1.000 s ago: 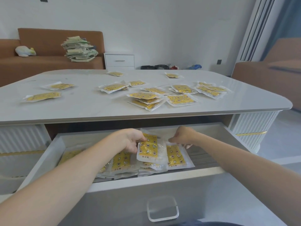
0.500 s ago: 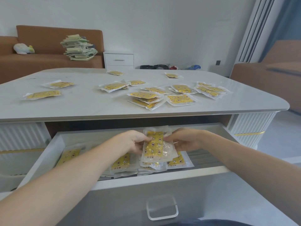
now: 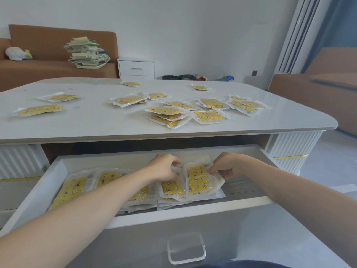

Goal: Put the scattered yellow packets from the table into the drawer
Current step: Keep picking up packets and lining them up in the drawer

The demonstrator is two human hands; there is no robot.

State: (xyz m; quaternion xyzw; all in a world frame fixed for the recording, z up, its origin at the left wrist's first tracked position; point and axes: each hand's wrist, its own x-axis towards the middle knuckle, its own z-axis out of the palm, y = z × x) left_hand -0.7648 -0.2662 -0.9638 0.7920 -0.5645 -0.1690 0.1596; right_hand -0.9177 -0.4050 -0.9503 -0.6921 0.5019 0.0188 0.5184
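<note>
You are holding a yellow packet (image 3: pixel 197 180) upright at lower centre of the frame, inside the open drawer (image 3: pixel 193 210), over flat packets (image 3: pixel 73 190) lying there. Your left grip (image 3: pixel 164 168) and right grip (image 3: pixel 225 167) are pinching its top edge. If you are leaving it standing, it is likely risking a jam under the bench (image 3: pixel 77 124), where scattered packets (image 3: pixel 168 115) are waiting.
</note>
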